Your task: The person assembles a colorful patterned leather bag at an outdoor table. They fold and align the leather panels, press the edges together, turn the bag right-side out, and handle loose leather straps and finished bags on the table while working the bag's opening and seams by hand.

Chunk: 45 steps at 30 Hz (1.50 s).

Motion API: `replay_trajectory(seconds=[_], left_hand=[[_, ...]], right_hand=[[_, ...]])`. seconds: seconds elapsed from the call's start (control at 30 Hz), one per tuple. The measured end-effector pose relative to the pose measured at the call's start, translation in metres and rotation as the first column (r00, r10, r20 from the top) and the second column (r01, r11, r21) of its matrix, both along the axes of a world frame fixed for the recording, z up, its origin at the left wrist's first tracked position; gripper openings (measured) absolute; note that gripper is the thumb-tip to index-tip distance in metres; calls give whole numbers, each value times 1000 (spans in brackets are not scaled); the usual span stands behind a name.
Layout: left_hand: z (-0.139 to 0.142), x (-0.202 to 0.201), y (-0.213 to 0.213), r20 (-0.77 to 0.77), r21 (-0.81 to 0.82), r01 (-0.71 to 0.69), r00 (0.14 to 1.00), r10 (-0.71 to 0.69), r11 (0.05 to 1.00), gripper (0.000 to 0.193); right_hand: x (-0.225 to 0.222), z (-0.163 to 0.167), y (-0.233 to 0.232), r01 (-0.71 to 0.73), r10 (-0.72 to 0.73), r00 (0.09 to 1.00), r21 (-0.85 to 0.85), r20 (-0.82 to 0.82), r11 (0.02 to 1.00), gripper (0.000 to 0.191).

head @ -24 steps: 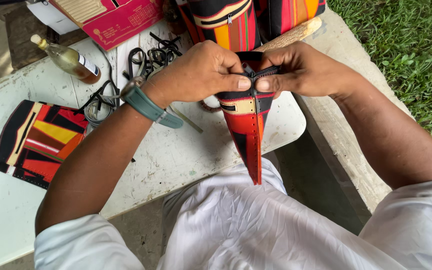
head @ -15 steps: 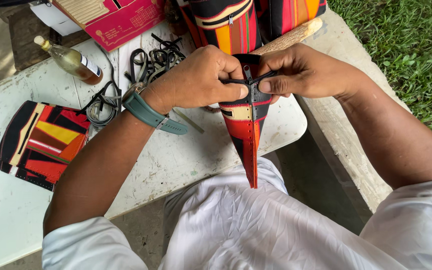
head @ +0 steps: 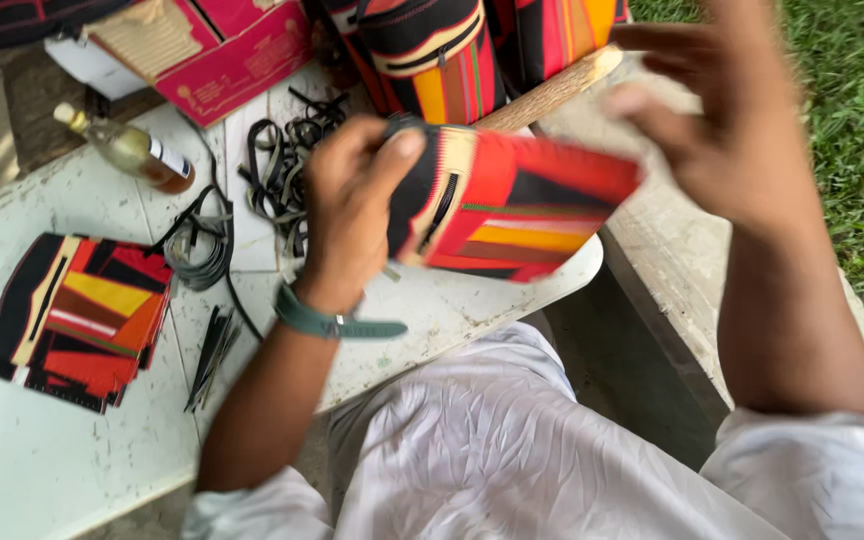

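Left hand [head: 352, 215] grips the zippered red, orange and black striped fabric pouch [head: 512, 205] by its end, zip facing up for inspection, while the right hand [head: 717, 120] hovers beside it, fingers spread, empty.

White short sleeves, white garment over the lap; a teal band, perhaps a watch, on the left wrist

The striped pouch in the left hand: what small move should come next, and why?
Probably the right hand should come back and take the free red end of the pouch. Only the left hand grips it, at the zipper end, and the pouch hangs in the air past the edge of the white table, while the right hand is open and apart from it.
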<state>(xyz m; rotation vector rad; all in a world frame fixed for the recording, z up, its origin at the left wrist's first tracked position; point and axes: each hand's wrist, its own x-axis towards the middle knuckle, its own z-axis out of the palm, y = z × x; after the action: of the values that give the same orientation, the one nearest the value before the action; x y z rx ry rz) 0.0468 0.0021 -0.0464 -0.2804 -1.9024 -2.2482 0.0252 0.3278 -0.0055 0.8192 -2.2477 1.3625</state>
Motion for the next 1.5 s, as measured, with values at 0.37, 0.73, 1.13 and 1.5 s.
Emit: replay_trajectory(seconds=[0.37,0.73,1.13,1.5], left_hand=[[-111,55,121,28,730,391,802,-596,560,47],[-151,79,116,398,533,340,707,-584,775,31],[-81,44,64,-123,-626,-48,992,-38,779,79],[-96,32,51,87,-586,-8,994,73,810,48]], right_hand=[[57,-146,-8,243,50,862,-498,504,832,120],[57,-149,-36,177,232,821,-619,522,765,80],[61,-145,-71,88,337,767,-610,546,788,72],[76,-117,-98,84,-70,789,6,610,996,73]])
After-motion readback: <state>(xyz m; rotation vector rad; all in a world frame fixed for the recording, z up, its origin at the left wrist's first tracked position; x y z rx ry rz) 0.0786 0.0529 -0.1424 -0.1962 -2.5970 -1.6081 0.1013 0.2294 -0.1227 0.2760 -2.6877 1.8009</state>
